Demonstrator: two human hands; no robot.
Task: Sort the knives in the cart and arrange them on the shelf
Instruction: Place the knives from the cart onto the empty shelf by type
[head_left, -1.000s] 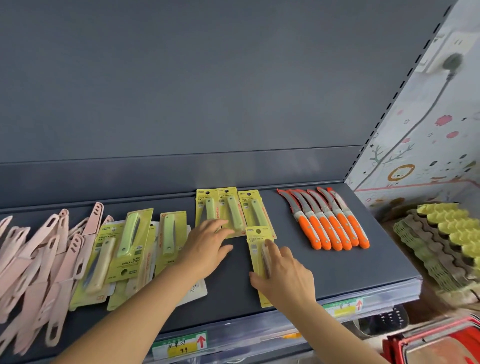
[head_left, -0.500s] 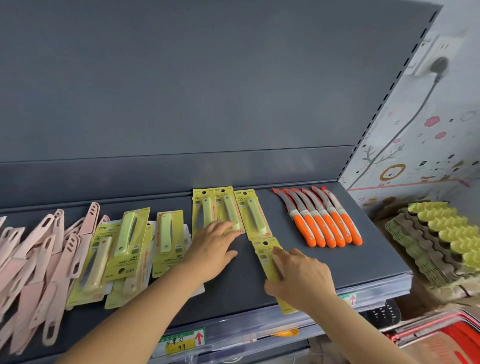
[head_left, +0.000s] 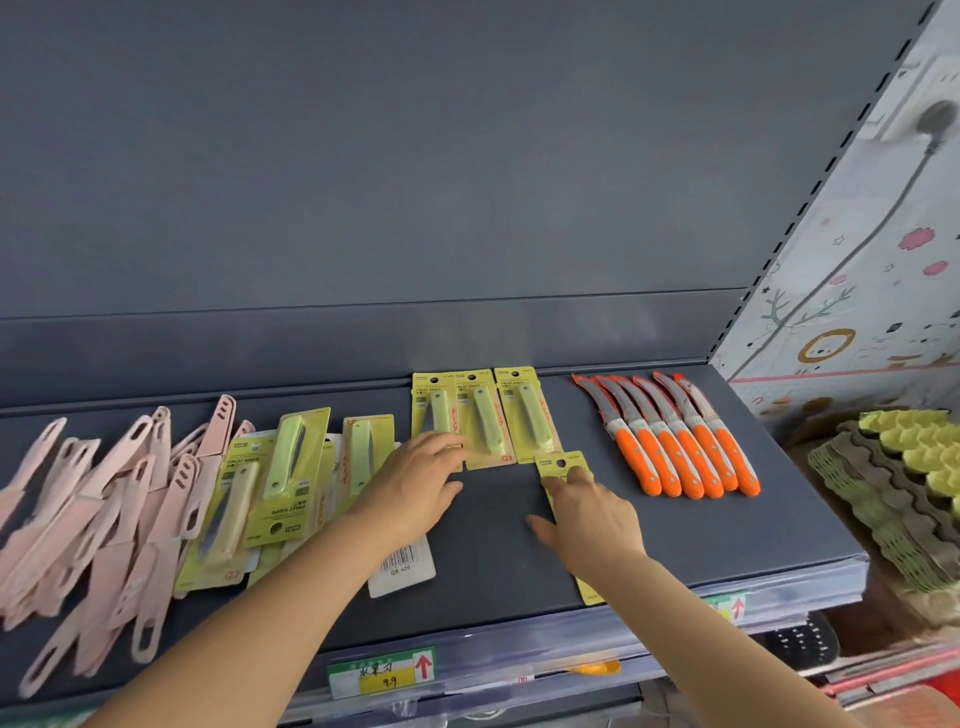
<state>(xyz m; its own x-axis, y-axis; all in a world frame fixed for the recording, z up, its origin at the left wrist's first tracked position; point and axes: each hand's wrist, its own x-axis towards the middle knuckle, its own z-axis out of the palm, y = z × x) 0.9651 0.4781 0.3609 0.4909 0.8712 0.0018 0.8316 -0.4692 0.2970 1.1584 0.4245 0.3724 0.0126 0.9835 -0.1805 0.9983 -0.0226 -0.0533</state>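
Three yellow-green carded fruit knives (head_left: 488, 415) lie side by side at the back of the dark grey metal shelf (head_left: 727, 545), just beyond the left grip (head_left: 415, 483). Each card has a round hanging hole at its top, the words FRUIT KNIFE, red lettering down one edge and a pale green folding knife under a clear blister. The left grip lies flat, fingers straight and spread, with its fingertips pressing the lower edge of the leftmost card in that row.

A fourth yellow-green knife card (head_left: 561, 464) lies under the right grip (head_left: 592, 514). Its holed top end shows past the fingertips and a bottom corner shows beside the wrist. It sits just in front of the row's rightmost card; whether the two touch I cannot tell. The right grip is spread too, fingers laid straight on the card and thumb held out to the left, pinching nothing.

Left of the left grip, a loose heap of yellow-green knife cards (head_left: 270, 483) overlaps at odd angles. A white card back with a barcode (head_left: 402, 564) sticks out beneath the left forearm. Further left lies a pile of pale pink plastic knives (head_left: 104, 509). Right of the right grip, six orange-handled knives with grey blades (head_left: 685, 447) lie in a neat row, handles toward the shelf's front edge. A yellow-and-green price label (head_left: 382, 675) sits on the front rail below the left forearm.
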